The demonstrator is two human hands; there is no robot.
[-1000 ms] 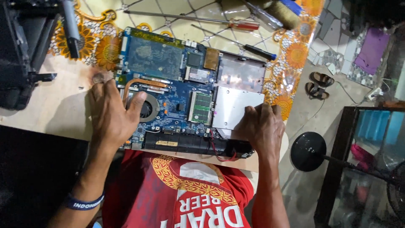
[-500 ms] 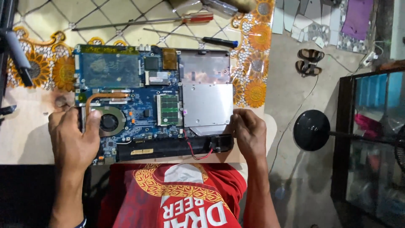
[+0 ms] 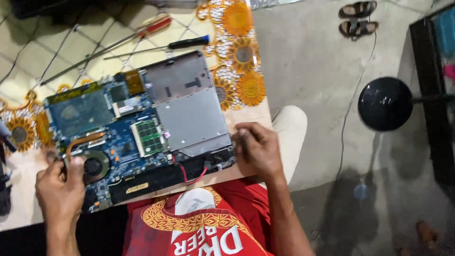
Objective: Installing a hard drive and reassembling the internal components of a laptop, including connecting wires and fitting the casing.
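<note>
While the opened laptop base [image 3: 137, 128] lies on the tabletop [image 3: 28, 61] near its front edge, circuit board and silver drive cover facing up, both hands grip it. The left hand [image 3: 61, 189] curls around the front left corner, thumb lying beside the round cooling fan [image 3: 95, 166]. The right hand [image 3: 258, 149] closes its fingers on the front right corner, close to the tabletop's right edge. Two screwdrivers, a red-handled one [image 3: 147, 28] and a black-handled one [image 3: 189, 42], lie behind the base toward the far edge. Off the table, a black round stand base [image 3: 385, 104] and a pair of sandals [image 3: 358, 16] sit on the floor.
</note>
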